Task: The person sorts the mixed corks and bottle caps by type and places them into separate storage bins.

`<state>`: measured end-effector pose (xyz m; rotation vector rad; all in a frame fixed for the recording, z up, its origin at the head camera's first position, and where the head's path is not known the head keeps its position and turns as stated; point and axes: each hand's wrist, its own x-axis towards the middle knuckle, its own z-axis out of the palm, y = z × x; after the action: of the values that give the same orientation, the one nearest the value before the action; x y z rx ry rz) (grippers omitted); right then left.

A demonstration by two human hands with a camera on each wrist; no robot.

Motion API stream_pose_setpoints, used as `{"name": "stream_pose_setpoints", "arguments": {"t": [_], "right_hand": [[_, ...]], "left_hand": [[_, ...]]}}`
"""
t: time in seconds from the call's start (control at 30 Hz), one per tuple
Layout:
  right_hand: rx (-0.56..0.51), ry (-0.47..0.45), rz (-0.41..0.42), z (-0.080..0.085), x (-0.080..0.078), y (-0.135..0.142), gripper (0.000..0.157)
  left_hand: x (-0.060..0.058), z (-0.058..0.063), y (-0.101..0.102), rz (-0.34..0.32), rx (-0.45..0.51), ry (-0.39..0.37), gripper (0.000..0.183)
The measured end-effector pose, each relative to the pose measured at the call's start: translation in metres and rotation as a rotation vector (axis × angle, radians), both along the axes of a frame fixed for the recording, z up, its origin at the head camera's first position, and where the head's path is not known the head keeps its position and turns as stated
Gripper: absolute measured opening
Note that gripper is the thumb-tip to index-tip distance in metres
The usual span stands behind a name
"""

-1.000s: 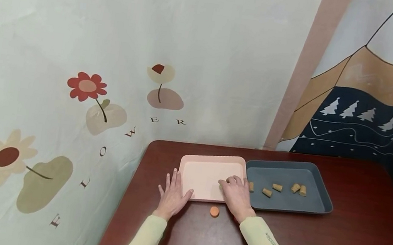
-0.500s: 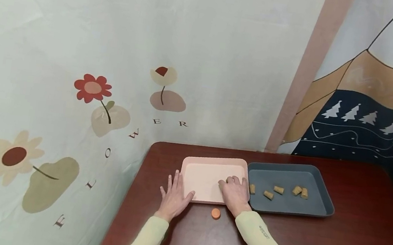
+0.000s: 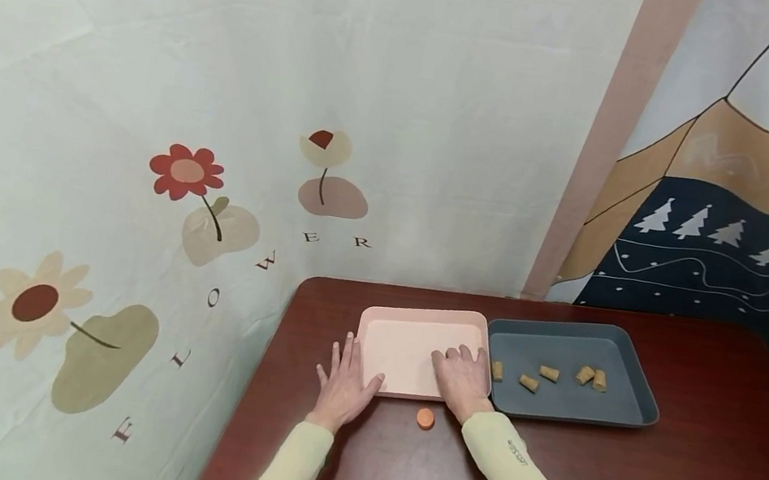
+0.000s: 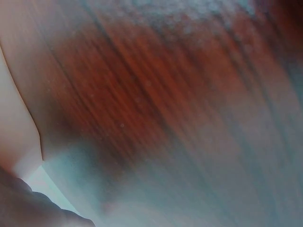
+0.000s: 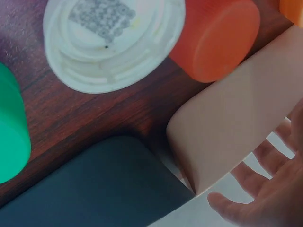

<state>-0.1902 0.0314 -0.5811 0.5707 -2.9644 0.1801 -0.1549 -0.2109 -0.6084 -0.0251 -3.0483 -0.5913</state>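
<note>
My left hand (image 3: 342, 395) lies with straight, spread fingers at the left edge of a pink tray (image 3: 401, 332), the thumb over its near rim. Inside the tray's right part is my right hand (image 3: 462, 382), fingers bent downward. Its fingertips are hidden in the head view. Loosely curled fingers (image 5: 248, 177) show past the tray wall in the right wrist view, but thumb and index finger cannot be made out, nor whether they pinch anything. To the right, a blue-grey tray (image 3: 571, 406) holds several short tan corks (image 3: 549, 373).
An orange round piece (image 3: 425, 418) stands before the pink tray. The right wrist view shows a white round container (image 5: 113, 78), a red cylinder (image 5: 222, 40) and a green rounded object (image 5: 12, 127) on the dark red table (image 3: 395, 479); my forearm hides them from the head camera.
A bit of green at my right fingertips and a bit of red beside that wrist have gone out of sight. Both hands stay in nearly the same place; the head view shifts slightly.
</note>
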Motion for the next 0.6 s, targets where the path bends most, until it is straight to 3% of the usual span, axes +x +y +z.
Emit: {"name": "stream_pose_setpoints", "arguments": {"t": [0.23,0.6], "right_hand": [[-0.097,0.01,-0.035,0.005,0.003,0.006,0.044],[-0.172,0.053,-0.051,0.006,0.021,0.024,0.055]], "left_hand": [[0.0,0.004,0.002,0.008,-0.012,-0.041,0.095],[-0.002,0.001,0.001,0.007,-0.002,-0.021,0.094]]}}
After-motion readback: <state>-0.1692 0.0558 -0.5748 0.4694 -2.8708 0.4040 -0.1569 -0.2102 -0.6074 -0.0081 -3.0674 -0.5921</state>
